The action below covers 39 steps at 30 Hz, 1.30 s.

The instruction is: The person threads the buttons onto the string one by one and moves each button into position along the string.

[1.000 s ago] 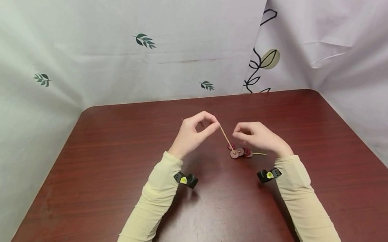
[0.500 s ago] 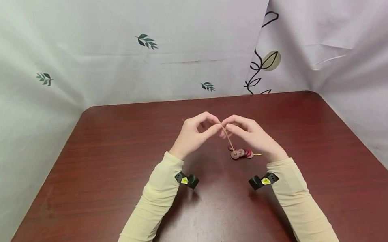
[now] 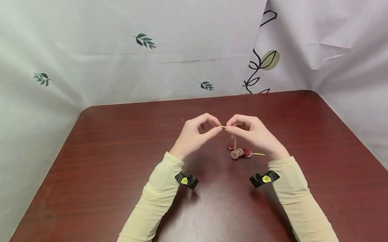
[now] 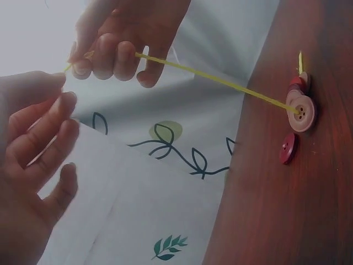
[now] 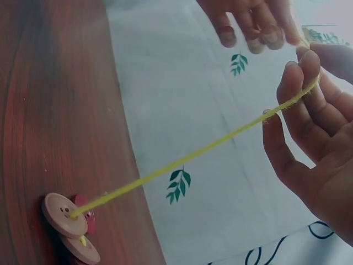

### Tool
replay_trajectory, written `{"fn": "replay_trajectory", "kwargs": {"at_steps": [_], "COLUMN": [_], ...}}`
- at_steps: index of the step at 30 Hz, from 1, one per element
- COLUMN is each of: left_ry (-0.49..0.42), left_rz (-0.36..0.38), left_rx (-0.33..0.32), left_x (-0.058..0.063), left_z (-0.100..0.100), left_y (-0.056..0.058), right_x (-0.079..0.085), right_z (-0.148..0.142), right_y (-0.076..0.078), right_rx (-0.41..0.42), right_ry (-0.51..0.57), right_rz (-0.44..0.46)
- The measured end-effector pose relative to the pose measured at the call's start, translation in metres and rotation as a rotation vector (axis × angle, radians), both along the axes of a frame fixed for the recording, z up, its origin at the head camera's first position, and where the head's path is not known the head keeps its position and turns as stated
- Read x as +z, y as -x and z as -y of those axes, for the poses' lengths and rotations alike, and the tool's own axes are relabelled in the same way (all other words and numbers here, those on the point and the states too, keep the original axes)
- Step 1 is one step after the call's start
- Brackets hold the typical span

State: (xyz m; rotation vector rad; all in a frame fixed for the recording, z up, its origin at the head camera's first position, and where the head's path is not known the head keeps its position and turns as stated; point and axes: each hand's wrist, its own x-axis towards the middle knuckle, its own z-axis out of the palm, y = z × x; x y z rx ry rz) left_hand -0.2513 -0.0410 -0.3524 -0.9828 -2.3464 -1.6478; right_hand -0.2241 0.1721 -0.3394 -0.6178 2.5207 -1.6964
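A yellow string [image 4: 220, 81] runs up from a row of threaded buttons [image 3: 240, 153] on the table to both hands. My left hand [image 3: 195, 132] pinches the string's end between thumb and forefinger. Just to its right, my right hand [image 3: 254, 131] pinches the same string a short way from that end. The string passes over the right fingers and slants down to a four-hole pinkish-brown button [image 5: 65, 214]. More pink and dark red buttons overlap behind it, with a short string tail beyond them. One loose dark red button [image 4: 288, 148] lies beside the row.
The reddish-brown wooden table [image 3: 112, 168] reaches back to a white cloth [image 3: 115, 57] printed with leaves, which also hangs at both sides. A black camera is strapped to each sleeved wrist.
My right hand has moved left and up to the left hand and taken hold of the string. The hands have then parted slightly, with a short stretch of string between them.
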Motion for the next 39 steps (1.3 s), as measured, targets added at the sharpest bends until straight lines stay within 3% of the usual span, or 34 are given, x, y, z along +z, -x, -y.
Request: {"fn": "replay_trajectory", "kwargs": {"at_steps": [5, 13, 17, 22, 27, 39], "left_ry": [0.086, 0.248, 0.313, 0.465, 0.589, 0.666], "left_rz": [0.042, 0.063, 0.059, 0.019, -0.02, 0.024], "left_rx": [-0.023, -0.116, -0.156, -0.192, -0.185, -0.1], "left_x": [-0.007, -0.021, -0.031, -0.042, -0.049, -0.064], "left_z": [-0.005, -0.016, -0.024, -0.032, -0.037, -0.035], "left_y": [0.003, 0.006, 0.008, 0.008, 0.004, 0.002], "right_x": [-0.001, -0.001, -0.001, 0.0, 0.001, 0.003], "right_z": [-0.006, -0.016, -0.019, -0.021, -0.021, -0.02], "right_y": [0.001, 0.002, 0.001, 0.001, 0.0, 0.002], "right_rx": [-0.005, -0.026, -0.033, -0.019, -0.008, 0.031], "right_ry": [0.013, 0.016, 0.019, 0.032, -0.001, -0.046], "right_rz": [0.02, 0.038, 0.035, 0.03, 0.027, -0.011]}}
